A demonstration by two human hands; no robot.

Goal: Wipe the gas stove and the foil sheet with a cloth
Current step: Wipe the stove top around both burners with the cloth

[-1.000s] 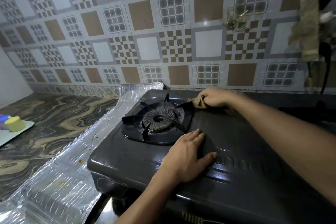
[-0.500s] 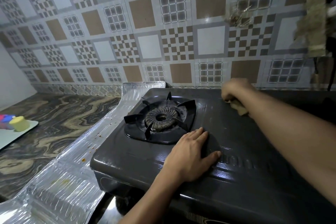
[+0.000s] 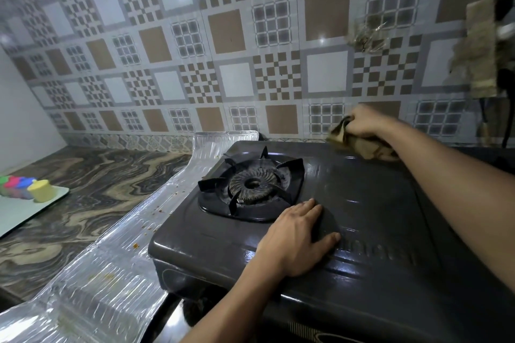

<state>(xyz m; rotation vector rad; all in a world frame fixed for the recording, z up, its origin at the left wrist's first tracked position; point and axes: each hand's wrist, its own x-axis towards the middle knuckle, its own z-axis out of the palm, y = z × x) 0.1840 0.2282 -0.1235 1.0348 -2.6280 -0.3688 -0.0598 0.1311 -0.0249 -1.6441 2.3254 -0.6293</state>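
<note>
A dark gas stove [image 3: 370, 220] fills the right half of the view, with its burner and pan support [image 3: 252, 185] at the left. My right hand [image 3: 365, 124] grips a bunched brown cloth [image 3: 362, 145] pressed on the stove's far edge, near the tiled wall. My left hand [image 3: 296, 239] lies flat, palm down and fingers apart, on the stove top just in front of the burner. A shiny foil sheet [image 3: 111, 273] runs along the stove's left side on the counter, dotted with brown crumbs.
A marbled counter [image 3: 83, 181] extends to the left. A pale tray [image 3: 25, 209] at the left edge holds a yellow cup [image 3: 41, 191] and colourful items. Patterned wall tiles stand behind the stove. A cable and a worn pad hang at upper right.
My right hand has carried the cloth from beside the burner rightward along the stove's back edge. My left hand has stayed flat in the same place.
</note>
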